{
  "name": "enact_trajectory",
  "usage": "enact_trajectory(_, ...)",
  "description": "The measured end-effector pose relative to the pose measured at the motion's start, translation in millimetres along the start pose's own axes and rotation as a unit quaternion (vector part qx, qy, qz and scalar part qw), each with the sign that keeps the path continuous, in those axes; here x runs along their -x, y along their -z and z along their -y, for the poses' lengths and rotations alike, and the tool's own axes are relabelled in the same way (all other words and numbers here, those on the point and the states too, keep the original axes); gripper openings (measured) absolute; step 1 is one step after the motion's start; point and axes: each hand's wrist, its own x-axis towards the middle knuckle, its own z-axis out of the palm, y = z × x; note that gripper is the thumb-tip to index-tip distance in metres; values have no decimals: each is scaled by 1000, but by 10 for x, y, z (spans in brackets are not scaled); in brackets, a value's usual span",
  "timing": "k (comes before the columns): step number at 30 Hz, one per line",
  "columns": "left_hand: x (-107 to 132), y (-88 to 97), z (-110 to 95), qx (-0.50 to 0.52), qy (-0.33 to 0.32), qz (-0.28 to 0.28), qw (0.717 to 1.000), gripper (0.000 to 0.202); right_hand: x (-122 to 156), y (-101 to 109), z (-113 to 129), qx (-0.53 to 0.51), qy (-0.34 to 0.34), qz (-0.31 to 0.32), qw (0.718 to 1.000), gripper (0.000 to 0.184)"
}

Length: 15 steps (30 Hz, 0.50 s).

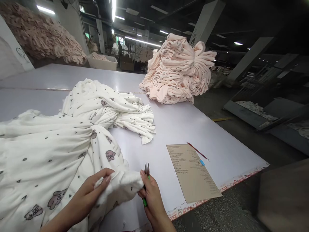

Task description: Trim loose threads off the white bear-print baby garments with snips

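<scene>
White fleecy fabric point(60, 138) with a printed pattern of bears and dark spots spreads over the left of the table, gathered at its middle. My left hand point(93, 190) pinches a fold of it near the table's front. Between thumb and fingers, my right hand point(152, 193) grips the corner of that fold. The same hand also holds a pair of green-handled thread snips point(146, 170), their dark blades pointing up past the thumb. The stretch of cloth between the two hands is lifted and turned over at the edge.
Right of my hands lies a brown written card point(193, 174) with a blue clip point(201, 162) and a dark red pencil point(198, 151). A tall heap of pink printed fabric point(178, 71) stands at the table's far side. The table edge point(241, 178) runs along the right front.
</scene>
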Motion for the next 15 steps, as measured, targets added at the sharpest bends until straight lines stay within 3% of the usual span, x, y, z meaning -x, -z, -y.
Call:
enact_trajectory(3,-11,-46,-94,81,99,15,992,31,130,-10,7,75,69,-39,994,35)
enact_trajectory(7,1,-92,-140,132,144,26,980,33,349,-95,12,223,163,-39,960,27)
enact_trajectory(11,5,-122,-118,125,104,69,984,37,385,-184,-3,206,150,37,966,28)
enact_trajectory(15,13,-148,-87,31,45,60,997,27,309,-224,47,171,100,94,976,30)
